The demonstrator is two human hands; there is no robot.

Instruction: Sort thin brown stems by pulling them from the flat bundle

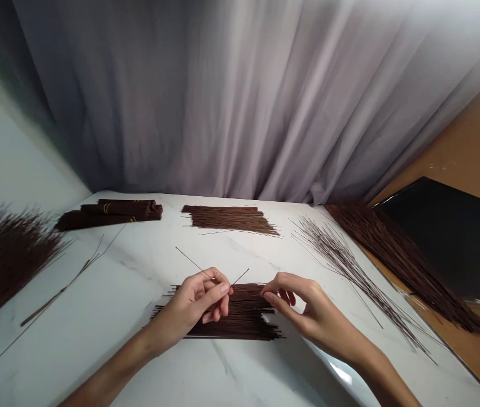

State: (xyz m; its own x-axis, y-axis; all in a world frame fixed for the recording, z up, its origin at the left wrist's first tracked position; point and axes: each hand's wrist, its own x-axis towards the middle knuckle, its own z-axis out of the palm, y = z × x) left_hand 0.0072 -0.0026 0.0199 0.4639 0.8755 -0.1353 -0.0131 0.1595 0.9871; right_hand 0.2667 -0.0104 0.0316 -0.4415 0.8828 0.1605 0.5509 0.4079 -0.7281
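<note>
My left hand (pixel 206 297) is closed in a pinch over a pile of thin dark brown sticks (pixel 244 322). Two thin stick ends show at its fingers: one stick (pixel 189 259) slants up to the left, and another stick end (pixel 240 276) points up to the right. Whether they belong to one bent stick, I cannot tell. Beside the pile's right end, my right hand (pixel 299 297) has thumb and forefinger pressed together. What that pinch holds, if anything, is too fine to make out. The pile lies crosswise on the white marbled table (pixel 180 373), partly covered by my left hand.
Behind the pile lies a flat row of brown sticks (pixel 229 219). Tied dark bundles (pixel 113 215) lie at the back left, a big bristly heap (pixel 7 260) at far left. Loose sticks (pixel 350 265) spread at right, near a long bundle (pixel 401 260). A grey curtain (pixel 223 102) hangs behind.
</note>
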